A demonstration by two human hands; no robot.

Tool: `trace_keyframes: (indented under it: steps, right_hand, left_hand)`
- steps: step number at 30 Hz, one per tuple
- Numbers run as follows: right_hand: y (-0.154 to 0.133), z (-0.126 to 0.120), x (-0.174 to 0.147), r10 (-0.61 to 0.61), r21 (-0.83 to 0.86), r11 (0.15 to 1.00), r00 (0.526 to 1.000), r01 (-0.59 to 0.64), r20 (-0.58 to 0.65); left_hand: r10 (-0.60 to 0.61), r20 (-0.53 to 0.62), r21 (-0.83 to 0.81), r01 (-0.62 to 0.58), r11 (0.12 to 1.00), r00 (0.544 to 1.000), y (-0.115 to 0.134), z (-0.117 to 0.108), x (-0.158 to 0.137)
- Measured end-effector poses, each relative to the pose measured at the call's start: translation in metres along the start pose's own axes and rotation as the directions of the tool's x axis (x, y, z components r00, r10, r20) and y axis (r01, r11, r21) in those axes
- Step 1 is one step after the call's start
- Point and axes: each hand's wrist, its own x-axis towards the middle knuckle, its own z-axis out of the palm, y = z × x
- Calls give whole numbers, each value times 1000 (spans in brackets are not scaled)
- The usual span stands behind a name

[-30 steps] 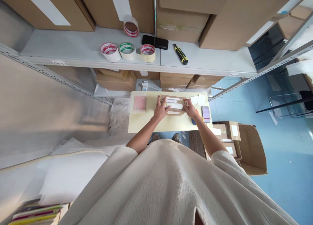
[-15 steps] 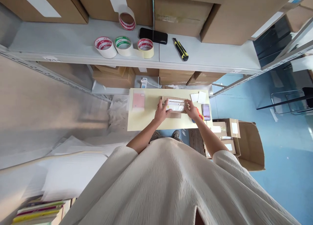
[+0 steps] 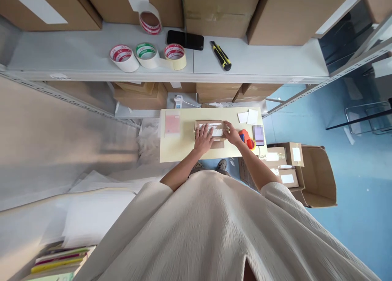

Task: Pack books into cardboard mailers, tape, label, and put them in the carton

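Note:
A small cardboard box (image 3: 211, 122) lies on the cream tabletop (image 3: 183, 150), with a white, ragged-edged piece (image 3: 218, 132) across its upper face. My left hand (image 3: 204, 140) rests flat on the left part of the box, fingers spread. At the right end, my right hand (image 3: 232, 135) grips the box's edge with bent fingers; the fingertips are partly hidden. Under the front side of the box a flat brown piece of cardboard (image 3: 218, 144) sticks out. Just right of my right hand sits a red and blue tape dispenser (image 3: 246, 137).
A phone with a lit screen (image 3: 258, 135) and white cards (image 3: 252, 116) lie at the table's right; a pink sheet (image 3: 172, 124) is at the left. The shelf above holds tape rolls (image 3: 124, 60), a black phone (image 3: 185, 40) and a utility knife (image 3: 221, 56). Boxes (image 3: 288, 177) stand on the floor at right.
My left hand has flattened onto the box, and the box has moved slightly left. The shiny wrapped surface that showed on it is now mostly covered. My right hand stays at the right end.

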Motion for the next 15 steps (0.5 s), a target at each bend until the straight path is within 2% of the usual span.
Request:
trace_keyframes:
  steps: [3,5,8,11,15]
  right_hand:
    - [21,-2,-13,74,79,995,994,-68,-75]
    - [41,-9,-28,145,16,989,975,-145,-168]
    - [71,-24,-55,320,-160,914,906,-372,-277]
    - [95,-32,-73,459,-242,817,845,-523,-275]
    - [107,-29,-78,488,-256,807,845,-532,-217]
  left_hand:
    - [-13,26,19,13,1000,1000,0,-1,1]
    - [-12,39,33,11,999,999,-3,-4,3]
    - [-13,49,51,11,999,999,-7,-8,7]
    - [-19,49,57,17,998,999,-8,-10,9]
    - [-44,48,33,43,999,998,-8,-9,9]
